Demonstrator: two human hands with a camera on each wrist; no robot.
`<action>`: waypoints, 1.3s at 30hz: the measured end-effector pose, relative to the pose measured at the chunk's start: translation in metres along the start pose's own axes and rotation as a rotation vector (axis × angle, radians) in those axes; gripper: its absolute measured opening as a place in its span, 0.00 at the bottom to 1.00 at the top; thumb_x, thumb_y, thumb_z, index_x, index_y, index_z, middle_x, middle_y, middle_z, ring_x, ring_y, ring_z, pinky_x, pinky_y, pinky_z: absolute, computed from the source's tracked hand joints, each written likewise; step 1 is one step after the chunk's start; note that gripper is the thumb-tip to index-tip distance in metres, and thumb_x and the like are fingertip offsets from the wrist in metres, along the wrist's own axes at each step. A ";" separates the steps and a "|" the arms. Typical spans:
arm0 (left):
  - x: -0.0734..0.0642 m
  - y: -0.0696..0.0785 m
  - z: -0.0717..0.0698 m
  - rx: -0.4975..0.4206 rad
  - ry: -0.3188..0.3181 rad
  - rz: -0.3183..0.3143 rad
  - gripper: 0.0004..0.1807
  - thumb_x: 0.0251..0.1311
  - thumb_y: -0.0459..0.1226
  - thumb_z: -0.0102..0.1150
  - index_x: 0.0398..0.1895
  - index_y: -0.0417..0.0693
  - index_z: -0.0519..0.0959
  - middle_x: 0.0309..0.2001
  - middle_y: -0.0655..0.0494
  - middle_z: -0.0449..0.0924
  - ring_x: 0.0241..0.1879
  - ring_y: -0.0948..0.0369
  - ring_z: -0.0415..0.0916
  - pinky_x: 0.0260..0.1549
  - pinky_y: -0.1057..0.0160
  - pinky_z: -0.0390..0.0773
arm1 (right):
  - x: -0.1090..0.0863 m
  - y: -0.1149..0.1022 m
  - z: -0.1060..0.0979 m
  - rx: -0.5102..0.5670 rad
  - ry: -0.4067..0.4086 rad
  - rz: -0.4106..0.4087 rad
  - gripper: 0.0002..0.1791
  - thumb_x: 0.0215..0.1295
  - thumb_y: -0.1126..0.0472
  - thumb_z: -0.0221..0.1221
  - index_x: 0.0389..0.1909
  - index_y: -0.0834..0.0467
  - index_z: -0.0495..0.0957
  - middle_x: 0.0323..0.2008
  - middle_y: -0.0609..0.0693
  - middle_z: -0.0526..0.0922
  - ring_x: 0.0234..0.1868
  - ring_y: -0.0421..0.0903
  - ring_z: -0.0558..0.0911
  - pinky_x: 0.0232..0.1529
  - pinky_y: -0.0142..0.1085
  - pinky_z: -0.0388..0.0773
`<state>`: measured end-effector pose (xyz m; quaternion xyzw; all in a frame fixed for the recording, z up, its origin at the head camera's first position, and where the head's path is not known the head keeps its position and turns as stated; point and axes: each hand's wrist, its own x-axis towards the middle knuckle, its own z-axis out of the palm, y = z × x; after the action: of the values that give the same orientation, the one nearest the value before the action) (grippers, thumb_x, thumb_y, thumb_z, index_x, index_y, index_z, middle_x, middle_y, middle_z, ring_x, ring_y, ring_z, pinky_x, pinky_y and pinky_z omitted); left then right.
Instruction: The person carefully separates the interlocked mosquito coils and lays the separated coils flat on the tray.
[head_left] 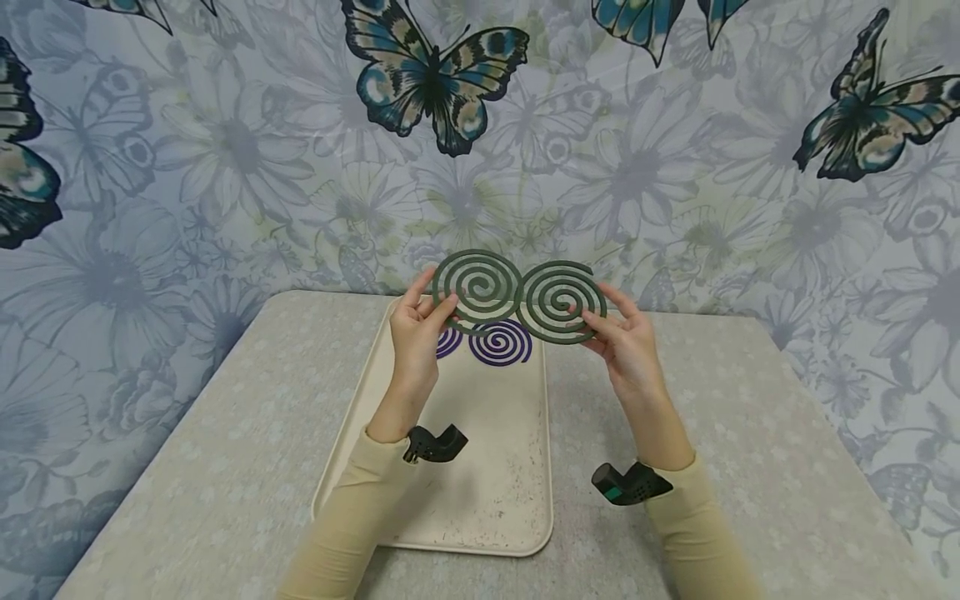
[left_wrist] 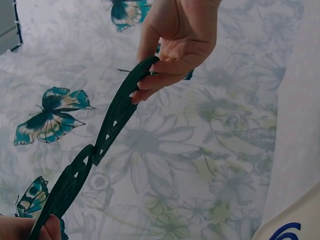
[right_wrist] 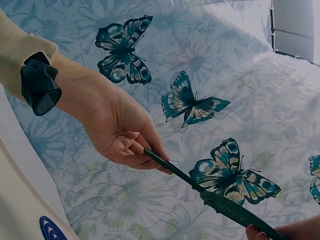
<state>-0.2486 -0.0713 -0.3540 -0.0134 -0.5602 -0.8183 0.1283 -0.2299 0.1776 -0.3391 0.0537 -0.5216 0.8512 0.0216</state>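
Note:
Two green mosquito coils are held up side by side above the far part of the tray, their edges meeting in the head view. My left hand point(head_left: 415, 333) pinches the left coil point(head_left: 480, 287) at its outer edge, thumb on the near face and fingers behind. Another green arc shows along that coil's lower rim. The right coil point(head_left: 562, 302) is gripped at its right side by my right hand point(head_left: 630, 350), with the thumb across its front. Both wrist views show the coils nearly edge-on, slanting between the hands.
A cream tray point(head_left: 487, 467) with dark specks lies on the pale patterned tabletop point(head_left: 232, 450). Two purple coils rest at its far end; one purple coil point(head_left: 498, 342) shows almost whole, the other purple coil point(head_left: 448, 342) is partly behind my left hand. Butterfly-print cloth point(head_left: 637, 167) hangs behind.

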 end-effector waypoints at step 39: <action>0.004 -0.073 -0.136 0.557 -0.226 -0.320 0.29 0.61 0.25 0.55 0.67 0.38 0.64 0.41 0.46 0.84 0.26 0.71 0.77 0.27 0.74 0.76 | 0.008 0.048 0.006 -0.160 0.049 0.159 0.32 0.66 0.73 0.52 0.71 0.61 0.55 0.26 0.41 0.86 0.24 0.35 0.83 0.31 0.25 0.81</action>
<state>-0.2526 -0.1731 -0.4703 0.0198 -0.7677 -0.6371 -0.0659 -0.2422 0.1498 -0.3779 -0.0106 -0.5899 0.8069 -0.0292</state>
